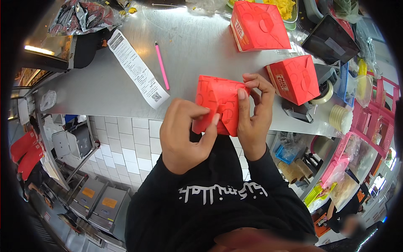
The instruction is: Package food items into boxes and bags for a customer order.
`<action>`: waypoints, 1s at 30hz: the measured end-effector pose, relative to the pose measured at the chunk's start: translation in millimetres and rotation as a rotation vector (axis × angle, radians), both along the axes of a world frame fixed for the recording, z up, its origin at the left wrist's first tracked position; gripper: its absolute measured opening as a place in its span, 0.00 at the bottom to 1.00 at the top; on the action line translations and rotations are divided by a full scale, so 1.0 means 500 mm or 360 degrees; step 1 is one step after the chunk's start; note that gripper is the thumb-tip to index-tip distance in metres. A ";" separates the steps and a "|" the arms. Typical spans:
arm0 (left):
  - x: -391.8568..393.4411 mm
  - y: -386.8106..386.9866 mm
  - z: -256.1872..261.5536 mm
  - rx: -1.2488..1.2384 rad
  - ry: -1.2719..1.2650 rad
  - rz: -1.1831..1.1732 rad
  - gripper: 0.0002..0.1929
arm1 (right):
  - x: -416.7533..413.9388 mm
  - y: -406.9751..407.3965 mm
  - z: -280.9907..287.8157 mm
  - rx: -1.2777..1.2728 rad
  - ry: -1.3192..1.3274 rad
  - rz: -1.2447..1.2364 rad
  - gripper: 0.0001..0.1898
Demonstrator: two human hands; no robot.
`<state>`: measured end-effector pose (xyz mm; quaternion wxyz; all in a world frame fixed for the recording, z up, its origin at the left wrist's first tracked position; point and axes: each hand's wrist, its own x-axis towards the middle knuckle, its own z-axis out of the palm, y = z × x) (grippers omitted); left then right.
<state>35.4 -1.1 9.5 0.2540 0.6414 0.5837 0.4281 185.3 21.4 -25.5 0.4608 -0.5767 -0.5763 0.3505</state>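
Note:
A small red cardboard food box (231, 94) is held between my two hands just over the front edge of the steel table. The fingers and thumb of my left hand (185, 135) grip its left side, the thumb tip lying by the slit of the top flaps. My right hand (256, 116) holds the right side, thumb on top and fingers at the far corner. The flaps overlap at the middle, with a dark gap near the slit. Two more red boxes, a larger one (261, 26) and a smaller one (294, 78), stand closed beyond my right hand.
On the steel table (189, 56) lie a long printed receipt (137, 67) and a pink pencil (162, 66). To the right are a black tablet (330, 39), a tape roll (324, 93) and a pink plastic basket (368, 116). Another person (343, 217) is at the lower right.

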 end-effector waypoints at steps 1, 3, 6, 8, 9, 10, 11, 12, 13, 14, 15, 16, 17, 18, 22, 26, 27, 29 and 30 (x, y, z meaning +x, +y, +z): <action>0.000 0.002 0.007 -0.0227 -0.0207 0.0001 0.11 | -0.004 0.003 0.002 -0.0015 0.0079 0.0011 0.10; -0.006 0.002 0.007 -0.0299 -0.0228 -0.0059 0.11 | -0.009 0.007 -0.001 -0.0029 0.0161 0.0014 0.09; -0.009 0.007 0.017 -0.0405 -0.0211 -0.0182 0.11 | -0.011 0.013 -0.014 -0.0061 0.0411 0.0027 0.10; -0.007 0.010 0.018 -0.0441 -0.0168 -0.0248 0.10 | -0.011 0.017 -0.022 0.0008 0.0501 0.0083 0.07; -0.003 0.012 0.012 -0.0396 -0.0082 -0.0276 0.10 | -0.012 0.019 -0.024 0.0010 0.0504 0.0079 0.07; 0.000 0.014 0.008 -0.0352 0.0003 -0.0304 0.10 | -0.012 0.021 -0.026 0.0021 0.0548 0.0095 0.06; 0.000 0.015 0.007 -0.0351 0.0005 -0.0309 0.10 | -0.013 0.022 -0.027 0.0031 0.0591 0.0111 0.06; -0.001 0.017 0.008 -0.0387 -0.0045 -0.0292 0.10 | -0.014 0.023 -0.028 0.0034 0.0596 0.0108 0.06; -0.002 0.018 0.009 -0.0423 -0.0096 -0.0275 0.10 | -0.015 0.024 -0.029 0.0063 0.0671 0.0103 0.06; -0.004 0.018 0.010 -0.0422 -0.0092 -0.0277 0.10 | -0.016 0.024 -0.030 0.0092 0.0745 0.0097 0.06; -0.005 0.018 0.009 -0.0430 -0.0129 -0.0292 0.10 | -0.015 0.023 -0.032 0.0093 0.0743 0.0092 0.06; -0.007 0.018 0.008 -0.0439 -0.0167 -0.0307 0.10 | -0.013 0.021 -0.033 0.0105 0.0747 0.0090 0.06; -0.007 0.018 0.007 -0.0441 -0.0169 -0.0313 0.10 | -0.012 0.018 -0.035 0.0115 0.0750 0.0088 0.06; -0.008 0.018 0.010 -0.0444 -0.0168 -0.0325 0.10 | -0.012 0.017 -0.034 0.0115 0.0750 0.0086 0.06; -0.011 0.017 0.010 -0.0449 -0.0171 -0.0382 0.10 | -0.011 0.012 -0.034 0.0108 0.0822 0.0090 0.06; -0.009 0.016 0.008 -0.0461 -0.0190 -0.0409 0.11 | -0.004 0.014 -0.034 0.0084 0.0760 0.0146 0.07; -0.007 0.018 0.007 -0.0470 -0.0196 -0.0403 0.11 | -0.001 0.018 -0.033 0.0087 0.0758 0.0143 0.07; -0.007 0.022 0.003 -0.0485 -0.0200 -0.0398 0.11 | 0.004 0.025 -0.033 0.0032 0.0415 0.0234 0.07; -0.008 0.024 0.004 -0.0485 -0.0212 -0.0414 0.11 | 0.005 0.028 -0.026 0.0044 0.0410 0.0229 0.07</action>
